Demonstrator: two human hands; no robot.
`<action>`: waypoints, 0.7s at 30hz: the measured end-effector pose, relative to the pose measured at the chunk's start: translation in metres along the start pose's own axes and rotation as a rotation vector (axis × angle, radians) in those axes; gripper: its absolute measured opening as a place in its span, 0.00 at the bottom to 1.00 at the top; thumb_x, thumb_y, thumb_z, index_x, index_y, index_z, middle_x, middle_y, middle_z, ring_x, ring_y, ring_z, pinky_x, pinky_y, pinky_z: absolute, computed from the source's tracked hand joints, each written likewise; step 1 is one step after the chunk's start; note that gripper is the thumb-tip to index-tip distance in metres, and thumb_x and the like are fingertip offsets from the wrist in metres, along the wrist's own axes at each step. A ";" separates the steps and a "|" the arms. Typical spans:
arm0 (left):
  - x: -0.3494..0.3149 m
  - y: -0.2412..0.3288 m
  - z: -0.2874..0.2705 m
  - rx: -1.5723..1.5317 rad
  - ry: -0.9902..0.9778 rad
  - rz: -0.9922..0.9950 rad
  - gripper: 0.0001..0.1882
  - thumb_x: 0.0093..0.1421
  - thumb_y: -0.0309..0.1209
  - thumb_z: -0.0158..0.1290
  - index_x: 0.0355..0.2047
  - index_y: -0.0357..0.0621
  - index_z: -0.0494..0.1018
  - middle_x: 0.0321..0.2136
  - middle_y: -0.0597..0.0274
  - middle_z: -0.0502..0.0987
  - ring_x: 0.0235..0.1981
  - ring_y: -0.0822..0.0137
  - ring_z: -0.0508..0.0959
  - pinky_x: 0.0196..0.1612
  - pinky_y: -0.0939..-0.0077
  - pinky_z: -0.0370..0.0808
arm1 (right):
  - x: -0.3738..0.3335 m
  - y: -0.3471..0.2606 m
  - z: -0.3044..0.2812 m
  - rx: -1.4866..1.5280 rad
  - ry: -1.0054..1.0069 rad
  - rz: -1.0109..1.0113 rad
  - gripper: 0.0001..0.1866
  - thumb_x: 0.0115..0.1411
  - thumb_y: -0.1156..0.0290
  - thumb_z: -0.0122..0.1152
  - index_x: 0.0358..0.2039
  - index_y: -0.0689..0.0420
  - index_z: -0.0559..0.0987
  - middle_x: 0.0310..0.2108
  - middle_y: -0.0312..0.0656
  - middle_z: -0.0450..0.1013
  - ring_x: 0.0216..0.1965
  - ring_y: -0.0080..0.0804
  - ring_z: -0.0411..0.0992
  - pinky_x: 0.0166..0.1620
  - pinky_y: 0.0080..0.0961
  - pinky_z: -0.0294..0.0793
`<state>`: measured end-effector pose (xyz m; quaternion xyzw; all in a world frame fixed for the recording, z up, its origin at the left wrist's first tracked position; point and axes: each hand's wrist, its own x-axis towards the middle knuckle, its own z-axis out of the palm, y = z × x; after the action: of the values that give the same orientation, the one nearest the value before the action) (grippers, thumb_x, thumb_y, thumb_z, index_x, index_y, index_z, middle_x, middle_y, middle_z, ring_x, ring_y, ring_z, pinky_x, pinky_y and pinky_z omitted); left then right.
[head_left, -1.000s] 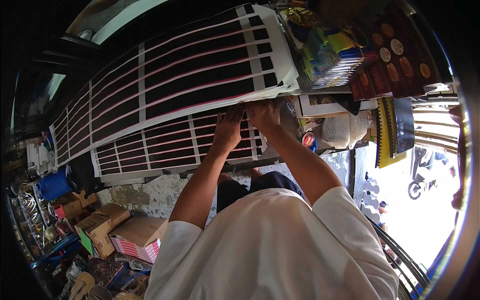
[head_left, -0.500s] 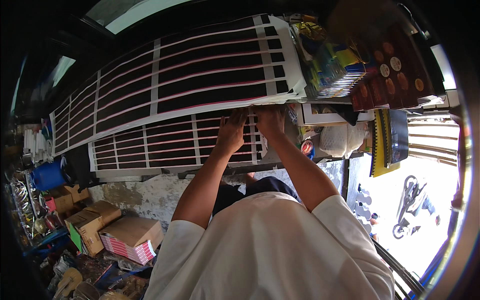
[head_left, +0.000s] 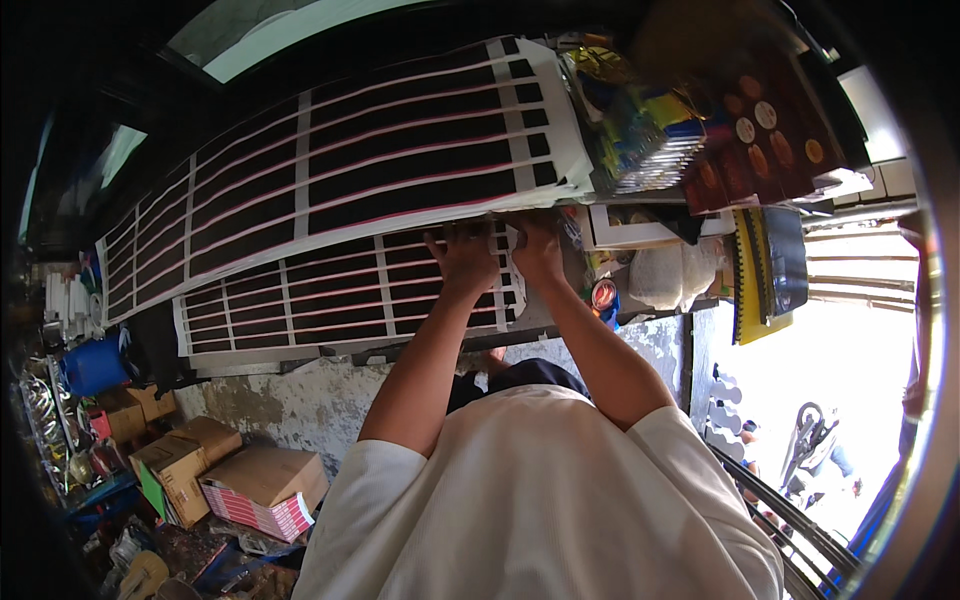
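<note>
A long printed sheet (head_left: pixel 335 290) with black panels, white gaps and thin red lines lies in front of me. My left hand (head_left: pixel 468 262) presses on it near its right end, fingers spread and flat. My right hand (head_left: pixel 538 250) is beside it, at the same end of the sheet. Its fingertips reach toward the front edge of the upper stack and are partly hidden in shade, so their grip does not show. Behind and above, a thicker stack of similar large printed sheets (head_left: pixel 425 165) overhangs the lower sheet's far side.
Right of the stack are plastic-wrapped goods (head_left: pixel 640 140), dark red boxes (head_left: pixel 750 160), a white plastic bag (head_left: pixel 665 275) and spiral-bound books (head_left: pixel 770 265). Cardboard boxes (head_left: pixel 265 475) and a blue container (head_left: pixel 95 365) are at lower left. A motorcycle (head_left: pixel 808 440) stands outside.
My left hand has shifted slightly, and its fingers have spread wider on the lower sheet. The right hand stays near the same end. The whole view has tilted a little.
</note>
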<state>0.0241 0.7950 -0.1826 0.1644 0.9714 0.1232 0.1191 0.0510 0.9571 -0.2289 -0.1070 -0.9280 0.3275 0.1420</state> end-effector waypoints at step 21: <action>-0.159 -0.092 0.016 -0.024 0.142 0.043 0.46 0.71 0.39 0.64 0.84 0.49 0.54 0.84 0.37 0.47 0.85 0.35 0.47 0.78 0.21 0.52 | -0.011 -0.013 0.020 0.075 0.038 0.194 0.25 0.61 0.72 0.66 0.60 0.61 0.80 0.55 0.63 0.81 0.58 0.69 0.78 0.63 0.57 0.77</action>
<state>0.1476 0.6585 -0.1932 0.1746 0.9721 0.1486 0.0493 0.0527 0.9321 -0.2377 -0.1969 -0.8976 0.3720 0.1310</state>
